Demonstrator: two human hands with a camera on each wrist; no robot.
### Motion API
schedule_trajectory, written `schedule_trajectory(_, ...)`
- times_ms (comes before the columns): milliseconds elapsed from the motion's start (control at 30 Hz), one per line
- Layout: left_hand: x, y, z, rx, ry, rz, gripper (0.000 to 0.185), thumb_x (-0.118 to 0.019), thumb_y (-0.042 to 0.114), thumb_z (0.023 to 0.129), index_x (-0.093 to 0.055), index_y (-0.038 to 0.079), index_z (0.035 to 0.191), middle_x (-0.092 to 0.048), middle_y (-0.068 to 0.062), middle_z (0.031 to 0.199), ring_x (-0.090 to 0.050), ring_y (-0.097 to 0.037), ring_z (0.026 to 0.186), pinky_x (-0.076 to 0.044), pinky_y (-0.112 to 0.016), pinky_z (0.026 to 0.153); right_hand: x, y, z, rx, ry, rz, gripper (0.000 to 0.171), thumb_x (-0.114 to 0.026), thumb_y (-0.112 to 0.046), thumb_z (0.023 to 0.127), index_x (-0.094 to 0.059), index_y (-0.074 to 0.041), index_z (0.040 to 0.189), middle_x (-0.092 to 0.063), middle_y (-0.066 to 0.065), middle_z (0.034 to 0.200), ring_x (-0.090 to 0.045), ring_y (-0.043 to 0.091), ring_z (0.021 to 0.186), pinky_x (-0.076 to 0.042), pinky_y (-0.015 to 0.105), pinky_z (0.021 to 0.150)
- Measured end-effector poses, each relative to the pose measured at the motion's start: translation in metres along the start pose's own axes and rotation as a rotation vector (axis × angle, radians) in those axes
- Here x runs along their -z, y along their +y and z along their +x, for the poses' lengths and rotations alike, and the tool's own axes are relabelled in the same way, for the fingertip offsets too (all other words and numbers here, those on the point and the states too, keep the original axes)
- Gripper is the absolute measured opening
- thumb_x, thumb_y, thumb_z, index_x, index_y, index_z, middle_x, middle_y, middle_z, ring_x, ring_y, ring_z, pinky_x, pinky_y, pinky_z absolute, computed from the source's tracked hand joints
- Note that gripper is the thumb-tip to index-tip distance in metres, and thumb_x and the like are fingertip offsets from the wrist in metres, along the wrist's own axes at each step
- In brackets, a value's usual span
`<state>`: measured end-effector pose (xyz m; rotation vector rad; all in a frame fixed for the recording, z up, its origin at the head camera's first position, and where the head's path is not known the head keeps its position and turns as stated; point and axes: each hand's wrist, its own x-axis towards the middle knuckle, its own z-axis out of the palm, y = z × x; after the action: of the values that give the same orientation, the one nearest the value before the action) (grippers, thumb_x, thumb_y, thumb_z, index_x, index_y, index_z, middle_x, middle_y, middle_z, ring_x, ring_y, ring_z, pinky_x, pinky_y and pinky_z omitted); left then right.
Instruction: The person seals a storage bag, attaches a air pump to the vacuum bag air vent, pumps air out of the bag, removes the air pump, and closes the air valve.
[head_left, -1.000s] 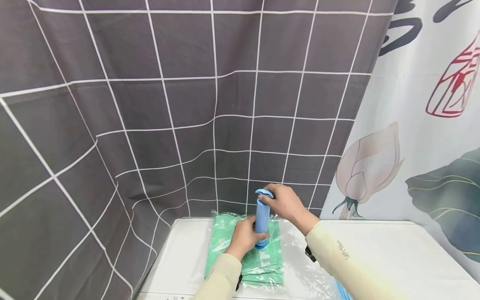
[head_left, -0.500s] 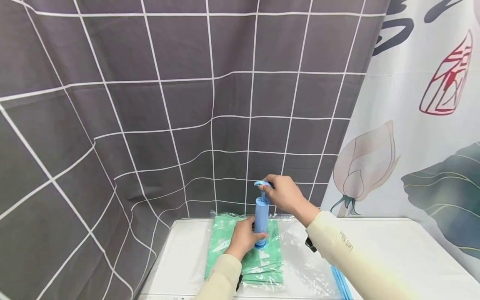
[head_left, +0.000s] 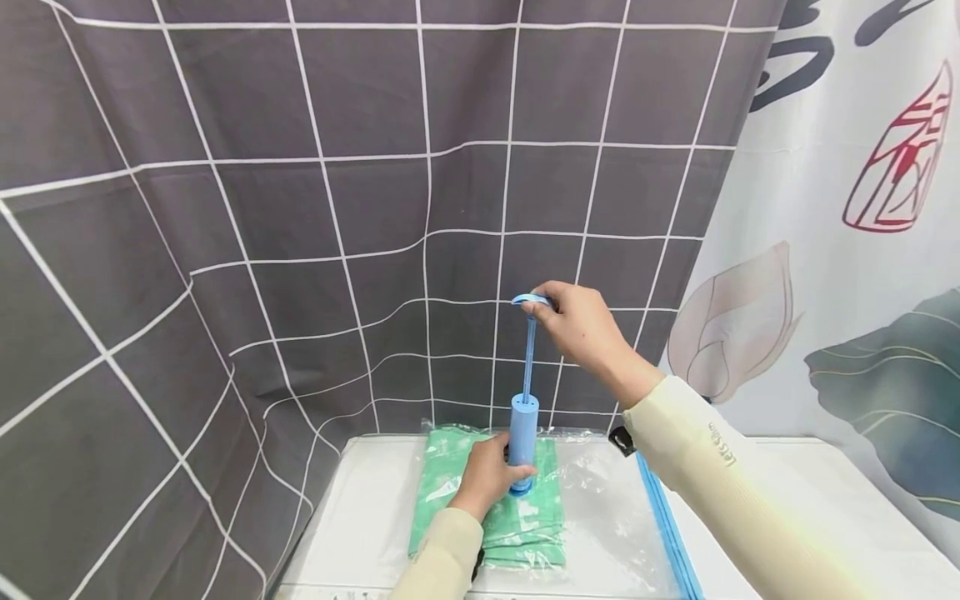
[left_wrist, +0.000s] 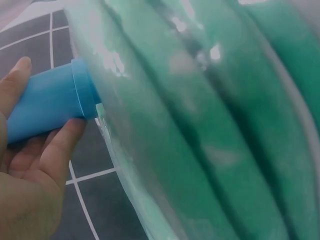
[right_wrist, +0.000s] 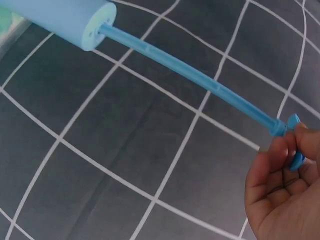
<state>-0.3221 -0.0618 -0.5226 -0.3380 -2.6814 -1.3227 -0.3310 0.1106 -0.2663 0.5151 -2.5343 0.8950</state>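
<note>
A blue hand pump [head_left: 523, 433] stands upright on folded green cloth [head_left: 450, 475] sealed inside a clear plastic bag [head_left: 611, 500]. Low on the pump's barrel, my left hand [head_left: 486, 473] grips it, thumb at the front. My right hand [head_left: 581, 325] pinches the pump's handle [head_left: 529, 298] high above the barrel, so a long stretch of the thin rod [right_wrist: 185, 72] shows. In the left wrist view the barrel's base [left_wrist: 84, 90] meets the bag over the green folds [left_wrist: 165, 110]. The bag's valve is hidden under the pump.
The bag lies on a white table [head_left: 360, 500]. A blue strip [head_left: 667, 525] runs along the bag's right side, partly behind the right sleeve. Behind the table hangs a dark curtain with white grid lines [head_left: 375, 208]; a printed white curtain [head_left: 847, 208] hangs at the right.
My right hand has risen with the handle from just above the barrel, drawing the rod far out. The left hand and barrel have stayed in place.
</note>
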Motion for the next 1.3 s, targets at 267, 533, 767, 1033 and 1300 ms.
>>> schedule_trajectory(267,0.0,-0.001,0.001,0.008,-0.009,-0.02,0.051,-0.097,0.019,0.092,-0.075,0.0,0.135,-0.084,-0.022,0.124,-0.083,-0.041,0.111,-0.071,-0.057,0.092,-0.021,0.007,-0.015,-0.008,0.072,-0.058,0.034,-0.068,-0.036,0.116,-0.076,-0.01,0.136,-0.075,0.008,0.088,-0.066,0.024,0.073,-0.052,0.041,0.063)
schedule_trajectory(533,-0.002,-0.004,0.003,0.027,-0.024,0.003,0.054,-0.097,0.022,0.093,-0.075,0.003,0.138,-0.084,-0.019,0.128,-0.083,-0.038,0.114,-0.071,-0.055,0.095,-0.07,0.038,-0.043,-0.051,-0.053,-0.099,0.027,-0.074,-0.034,0.112,-0.08,-0.01,0.123,-0.075,0.004,0.083,-0.059,0.016,0.063,-0.045,0.033,0.054)
schedule_trajectory(767,-0.003,-0.005,0.005,0.01,-0.016,0.021,0.055,-0.097,0.022,0.093,-0.074,0.002,0.139,-0.084,-0.02,0.127,-0.084,-0.038,0.113,-0.072,-0.053,0.094,-0.097,0.055,-0.06,-0.119,-0.114,-0.049,0.026,-0.074,-0.031,0.112,-0.08,-0.009,0.125,-0.079,0.004,0.09,-0.062,0.013,0.068,-0.048,0.029,0.058)
schedule_trajectory(1033,-0.002,-0.004,0.003,0.025,-0.024,0.034,0.054,-0.096,0.023,0.094,-0.074,0.002,0.139,-0.084,-0.019,0.126,-0.083,-0.037,0.112,-0.071,-0.054,0.094,-0.088,0.049,-0.054,-0.068,-0.061,0.018,0.024,-0.074,-0.024,0.112,-0.08,-0.003,0.121,-0.077,0.008,0.082,-0.058,0.012,0.061,-0.049,0.029,0.062)
schedule_trajectory(1300,-0.002,-0.003,0.002,0.023,0.0,0.018,0.055,-0.097,0.022,0.093,-0.075,0.0,0.137,-0.084,-0.021,0.125,-0.083,-0.039,0.113,-0.071,-0.055,0.095,-0.019,0.008,-0.013,-0.044,0.061,0.096,0.023,-0.076,-0.03,0.111,-0.083,-0.008,0.114,-0.078,0.006,0.086,-0.062,0.016,0.07,-0.051,0.032,0.069)
